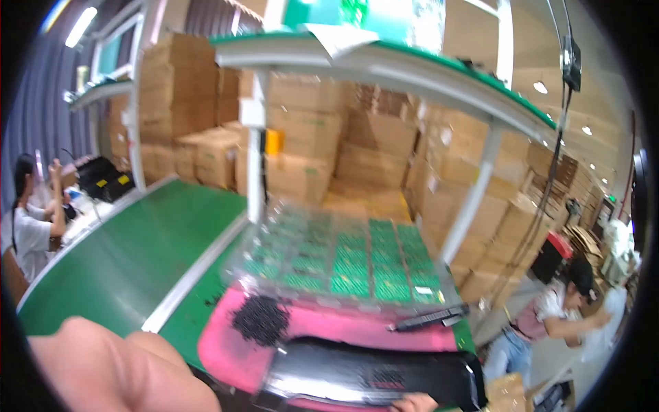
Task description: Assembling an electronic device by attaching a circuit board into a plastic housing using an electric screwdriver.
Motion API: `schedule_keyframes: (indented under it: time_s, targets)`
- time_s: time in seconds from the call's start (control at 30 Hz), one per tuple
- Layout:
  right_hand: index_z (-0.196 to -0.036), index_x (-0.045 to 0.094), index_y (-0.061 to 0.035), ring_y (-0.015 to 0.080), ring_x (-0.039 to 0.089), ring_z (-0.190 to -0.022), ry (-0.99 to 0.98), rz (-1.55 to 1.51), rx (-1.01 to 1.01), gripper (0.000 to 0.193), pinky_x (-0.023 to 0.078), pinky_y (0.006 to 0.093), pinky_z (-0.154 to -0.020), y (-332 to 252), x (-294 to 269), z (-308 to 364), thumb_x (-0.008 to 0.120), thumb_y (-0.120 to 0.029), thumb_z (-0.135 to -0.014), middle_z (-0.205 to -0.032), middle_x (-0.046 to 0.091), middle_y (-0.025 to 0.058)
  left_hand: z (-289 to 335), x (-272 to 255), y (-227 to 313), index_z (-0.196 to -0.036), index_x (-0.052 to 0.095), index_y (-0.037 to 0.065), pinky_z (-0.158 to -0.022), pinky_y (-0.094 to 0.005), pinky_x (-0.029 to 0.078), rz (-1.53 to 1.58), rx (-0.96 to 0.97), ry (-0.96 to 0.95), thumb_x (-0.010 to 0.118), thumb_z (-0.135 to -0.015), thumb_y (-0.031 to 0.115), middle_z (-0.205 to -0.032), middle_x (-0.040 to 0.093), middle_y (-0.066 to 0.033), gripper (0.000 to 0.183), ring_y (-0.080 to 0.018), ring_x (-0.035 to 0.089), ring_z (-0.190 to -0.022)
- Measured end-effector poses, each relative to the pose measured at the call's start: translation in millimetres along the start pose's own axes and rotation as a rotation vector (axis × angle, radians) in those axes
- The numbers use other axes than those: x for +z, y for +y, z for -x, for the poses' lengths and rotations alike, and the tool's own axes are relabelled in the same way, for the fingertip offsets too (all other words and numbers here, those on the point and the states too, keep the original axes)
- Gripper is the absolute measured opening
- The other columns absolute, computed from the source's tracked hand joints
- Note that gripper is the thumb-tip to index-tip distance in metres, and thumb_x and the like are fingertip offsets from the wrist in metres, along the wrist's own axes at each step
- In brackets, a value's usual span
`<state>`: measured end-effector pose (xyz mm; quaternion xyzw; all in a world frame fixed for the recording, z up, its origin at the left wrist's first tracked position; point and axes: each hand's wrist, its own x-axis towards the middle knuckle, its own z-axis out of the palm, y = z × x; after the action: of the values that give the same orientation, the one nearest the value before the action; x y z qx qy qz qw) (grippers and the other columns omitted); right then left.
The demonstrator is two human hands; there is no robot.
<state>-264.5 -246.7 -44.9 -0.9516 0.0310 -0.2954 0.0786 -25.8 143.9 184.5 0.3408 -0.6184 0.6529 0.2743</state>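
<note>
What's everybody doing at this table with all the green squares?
One person's right hand touches the near edge of a long black casing on a pink mat. The left hand is close to the camera; its fingers aren't clear. Small black pieces lie piled on the mat, with green boards behind.

Casing (322,371) before the circuit boards (351,264)

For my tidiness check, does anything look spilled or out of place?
Black bits on the green surface beside the pink mat may be spilled: they lie apart from the black pile on it.
</note>
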Motion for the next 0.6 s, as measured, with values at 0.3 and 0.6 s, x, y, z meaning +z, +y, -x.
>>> schedule_keyframes:
  time_s: [0.3, 0.6]
  targets:
    - [-0.107, 0.056, -0.0048, 0.03, 0.059, -0.074, 0.022, -0.268, -0.439, 0.041, 0.046, 0.0416, -0.068, -70.7, -103.6, -193.3, 0.077, -0.018, -0.075, -0.09, 0.062, 0.0116, -28.9, 74.5, -9.9, -0.099, 0.051, 0.001, -0.072, -0.0371, 0.039, 0.141, -0.273, -0.18, 0.065, -0.082, 0.017, -0.107, 0.055, -0.0154, 0.027, -0.0267, 0.054, -0.09]
    - [-0.089, 0.059, -0.0147, 0.0174, 0.053, -0.069, 0.383, -0.145, -0.528, 0.02, 0.043, 0.0344, -0.065, -178.6, -168.6, -234.0, 0.071, -0.018, -0.073, -0.078, 0.057, -0.0001, -51.2, 63.9, -2.4, -0.09, 0.053, 0.004, -0.059, -0.0327, 0.041, 0.322, -0.353, -0.432, 0.064, -0.081, 0.016, -0.102, 0.058, -0.0138, 0.019, -0.0252, 0.057, -0.081]
